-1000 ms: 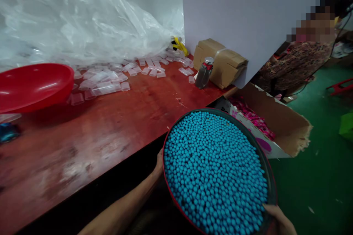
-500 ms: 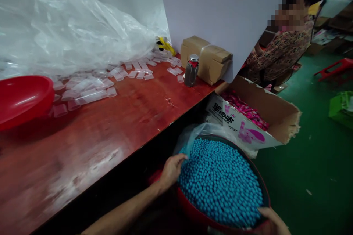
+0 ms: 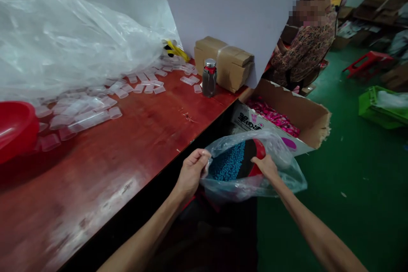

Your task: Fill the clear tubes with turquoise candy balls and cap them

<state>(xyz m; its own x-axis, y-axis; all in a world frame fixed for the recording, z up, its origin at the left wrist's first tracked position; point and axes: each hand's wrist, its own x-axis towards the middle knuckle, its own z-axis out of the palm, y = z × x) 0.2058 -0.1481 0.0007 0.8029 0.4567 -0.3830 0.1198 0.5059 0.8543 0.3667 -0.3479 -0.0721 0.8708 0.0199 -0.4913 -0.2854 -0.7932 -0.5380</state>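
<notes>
My left hand (image 3: 193,170) pinches the near-left rim of a clear plastic bag (image 3: 280,174), whose mouth spreads open below the table edge. My right hand (image 3: 267,165) reaches into that mouth, fingers closed on the rim of a basin (image 3: 259,149), red outside and dark inside. The basin is tilted steeply over to the left within the bag. Small blue balls (image 3: 230,162) lie heaped at its lower side, against the bag; where basin ends and bag begins there is hard to tell.
On the red-brown table (image 3: 146,136) are loose clear plastic sleeves (image 3: 86,110), a red bowl (image 3: 15,127), a jar (image 3: 209,78) and a cardboard bundle (image 3: 223,63). Beyond the bag stands a carton (image 3: 314,119) of pink packets. A co-worker (image 3: 306,46) sits behind the divider.
The basin of blue balls, level and full before, is now tipped inside the plastic bag. My right hand has come up and left with it, and the bag's mouth is spread around it.
</notes>
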